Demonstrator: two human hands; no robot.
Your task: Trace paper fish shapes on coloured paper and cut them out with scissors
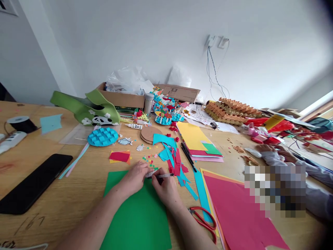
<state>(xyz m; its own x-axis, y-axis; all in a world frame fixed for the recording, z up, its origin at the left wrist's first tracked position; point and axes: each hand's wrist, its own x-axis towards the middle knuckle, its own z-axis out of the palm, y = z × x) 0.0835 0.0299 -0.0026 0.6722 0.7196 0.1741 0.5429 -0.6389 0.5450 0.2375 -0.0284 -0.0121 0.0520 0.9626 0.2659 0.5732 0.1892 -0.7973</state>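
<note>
Head view: two bare hands close together at the middle of the wooden bench (65, 215), forearms rising from 6 o'clock.
Right grip (166, 189): thumb and fingers pinched on a slim silver pen (163, 175), tip aimed toward 9 o'clock, apparently a hold for fine control.
Left grip (134, 178): fingers pressed together on a small pale strip (150, 174), partly hidden and hard to identify, seemingly steadied against the pen's tip.
Under the hands: a green card sheet (137, 222), lying flat, probably as a broad, level backing.
Near, 2 o'clock: loose teal paper strips (194, 189) and red paper strips (177, 163), heaped within easy reach.
Near, 4 o'clock: red-handled scissors (203, 220), handles toward the right hand, apparently left there for quick pickup.
Near, 11 o'clock: tiny coloured paper dots (149, 159), scattered just beyond the hands.
Mid-bench, 10 o'clock: a blue folded-paper disc (102, 136).
Mid-bench, 12 o'clock: stacked cork discs (149, 134).
Mid-bench, 1 o'clock: a stack of yellow and coloured sheets (194, 137), sorted flat, likely for easy selection.
Far, 3 o'clock: a co-worker's hands (275, 152), apart from this work, with a blurred patch beside them.
Far, 12 o'clock: a cardboard box (121, 95) against the wall.
</note>
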